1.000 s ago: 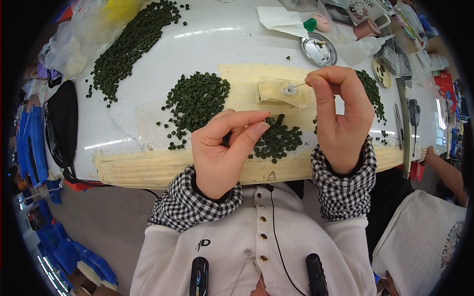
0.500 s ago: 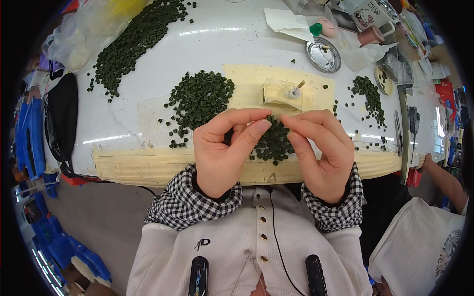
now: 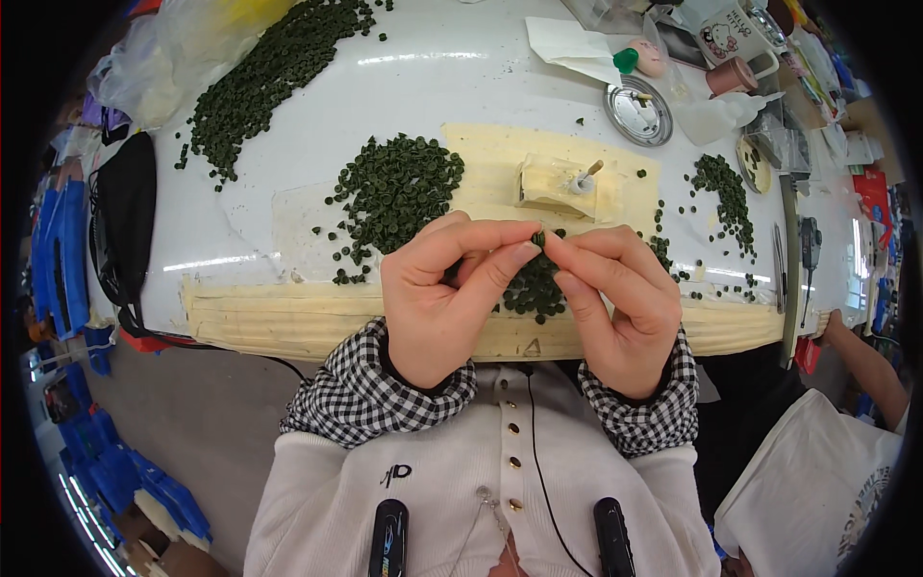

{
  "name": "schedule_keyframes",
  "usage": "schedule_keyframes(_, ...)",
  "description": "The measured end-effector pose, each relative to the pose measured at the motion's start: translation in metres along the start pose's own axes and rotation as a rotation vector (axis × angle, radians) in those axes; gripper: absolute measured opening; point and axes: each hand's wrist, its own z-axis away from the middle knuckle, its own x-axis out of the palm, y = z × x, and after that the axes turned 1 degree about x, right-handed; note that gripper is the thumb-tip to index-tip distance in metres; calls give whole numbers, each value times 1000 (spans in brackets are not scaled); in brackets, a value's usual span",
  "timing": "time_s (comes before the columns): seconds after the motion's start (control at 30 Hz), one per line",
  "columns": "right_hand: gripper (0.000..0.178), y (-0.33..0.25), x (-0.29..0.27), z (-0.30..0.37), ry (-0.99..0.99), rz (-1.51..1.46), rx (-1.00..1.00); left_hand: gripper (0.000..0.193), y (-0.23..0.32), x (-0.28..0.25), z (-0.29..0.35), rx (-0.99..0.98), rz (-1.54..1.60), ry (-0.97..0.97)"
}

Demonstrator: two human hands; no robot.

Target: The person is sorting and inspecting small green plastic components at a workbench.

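Observation:
My left hand (image 3: 437, 298) pinches a small dark green round piece (image 3: 537, 238) between thumb and index finger. Against the right side of that piece rest the bent fingertips of my right hand (image 3: 630, 308); its thumb stands apart, lower down. Right below the fingertips lies a small heap of similar green pieces (image 3: 535, 293), partly hidden by my hands. A larger heap of these pieces (image 3: 396, 188) lies beyond my left hand. Past my fingers a block covered in cream tape (image 3: 553, 188) bears a short white tube with a brown stick in it.
A long green heap (image 3: 260, 91) spreads at the far left beside clear plastic bags (image 3: 154, 77). Loose pieces (image 3: 726, 202) lie on the right. A round metal dish (image 3: 638, 112), white squeeze bottle (image 3: 716, 115) and mug (image 3: 731, 38) stand far right. Cream tape (image 3: 279, 317) lines the near table edge.
The green piece now shows between my fingertips, where it was hardly visible. My right hand has shifted slightly left and down. The whole view has moved a little.

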Motion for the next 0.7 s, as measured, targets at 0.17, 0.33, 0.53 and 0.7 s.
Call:
schedule_keyframes(0.17, 29, 0, -3, 0, -25, 15, -16, 20, 4, -1, -1, 48, -103, -21)
schedule_keyframes(0.33, 28, 2, -4, 0, -17, -23, -21, 19, 4, 1, 0, 44, -92, -8)
schedule_keyframes(0.53, 28, 4, -1, 2, 14, -69, -11, 19, 4, 1, -1, 61, -102, -1)
schedule_keyframes(0.7, 28, 3, -1, 2, 14, -55, -20, 19, 4, 1, 0, 72, -112, -2)
